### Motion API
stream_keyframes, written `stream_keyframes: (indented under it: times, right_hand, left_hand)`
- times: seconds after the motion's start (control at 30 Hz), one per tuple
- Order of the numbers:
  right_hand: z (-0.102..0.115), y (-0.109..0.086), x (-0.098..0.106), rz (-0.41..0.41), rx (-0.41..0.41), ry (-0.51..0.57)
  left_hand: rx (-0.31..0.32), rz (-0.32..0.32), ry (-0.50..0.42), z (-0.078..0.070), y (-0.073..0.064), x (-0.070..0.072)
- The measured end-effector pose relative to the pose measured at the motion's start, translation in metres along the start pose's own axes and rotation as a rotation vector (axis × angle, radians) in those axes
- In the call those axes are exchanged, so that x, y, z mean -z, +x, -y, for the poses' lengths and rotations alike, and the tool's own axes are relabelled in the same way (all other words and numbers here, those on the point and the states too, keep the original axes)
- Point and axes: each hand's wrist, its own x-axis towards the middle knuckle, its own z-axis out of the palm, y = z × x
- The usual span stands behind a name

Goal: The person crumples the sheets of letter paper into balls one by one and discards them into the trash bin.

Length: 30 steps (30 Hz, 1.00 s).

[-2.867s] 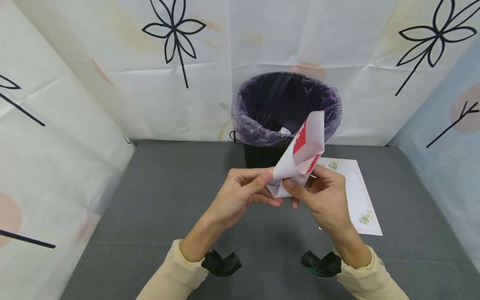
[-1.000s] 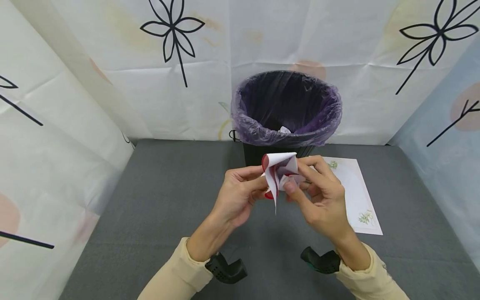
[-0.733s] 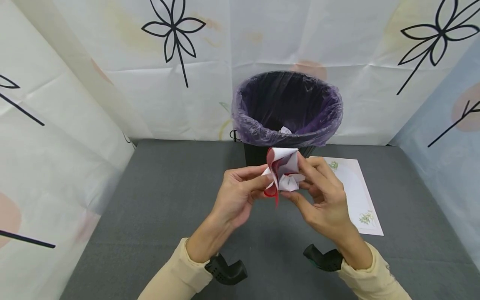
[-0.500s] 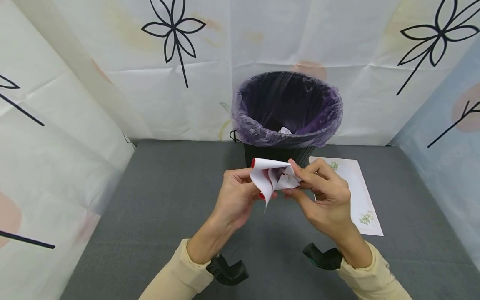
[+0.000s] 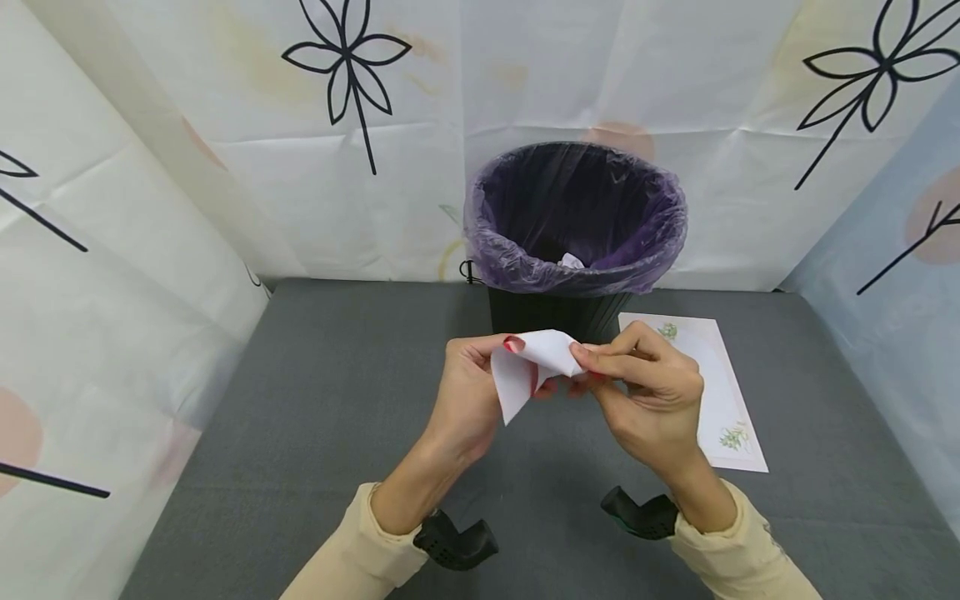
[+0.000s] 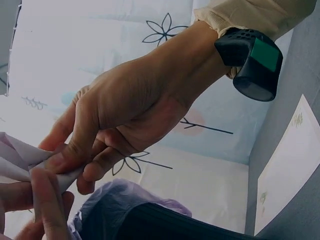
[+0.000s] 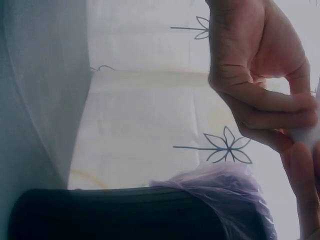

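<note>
A folded, crumpled sheet of paper (image 5: 551,352), white with red showing at its edges, is held between both hands above the table. My left hand (image 5: 467,396) grips its left side, with the thumb largely hidden behind the paper. One corner hangs down in a point. At the other end, my right hand (image 5: 651,385) pinches the paper between thumb and fingers. In the left wrist view, fingers of both hands meet at the paper (image 6: 17,156), with the right hand (image 6: 127,107) seen from the side. The right wrist view shows the left hand (image 7: 260,65) at its right edge.
Behind the hands stands a black bin (image 5: 558,310) lined with a purple plastic bag (image 5: 517,267); a small white scrap (image 5: 571,261) lies inside. A white sheet with printed leaves (image 5: 723,400) lies on the grey table (image 5: 337,400) to the right. Patterned cloth surrounds the table.
The paper has gone from a tall, upright cone with red print to a low, more crumpled bundle. Its loose part has swung left and down. My right fingers have shifted onto its right end.
</note>
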Motion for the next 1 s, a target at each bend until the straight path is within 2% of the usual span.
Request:
stream_keyframes:
  times: [0.13,0.23,0.5,0.77,1.0]
  right_hand:
    - [-0.001,-0.001,0.002,-0.027,-0.051,0.099]
    - [-0.001,-0.001,0.004,-0.022,-0.075,0.180]
    - [-0.001,0.000,0.009,0.058,-0.102,0.249]
    - [0.000,0.001,0.013,0.081,-0.122,0.234]
    - [0.004,0.002,0.015,0.065,-0.129,0.164]
  left_hand:
    - [-0.018,0.075,0.021,-0.003,-0.001,0.001]
    - [-0.018,0.103,0.019,-0.006,0.000,0.001]
    - [0.048,0.118,-0.033,-0.012,0.002,0.002]
    - [0.097,0.126,-0.021,-0.012,0.001,0.003]
    - [0.092,0.087,0.094,-0.013,0.000,0.000]
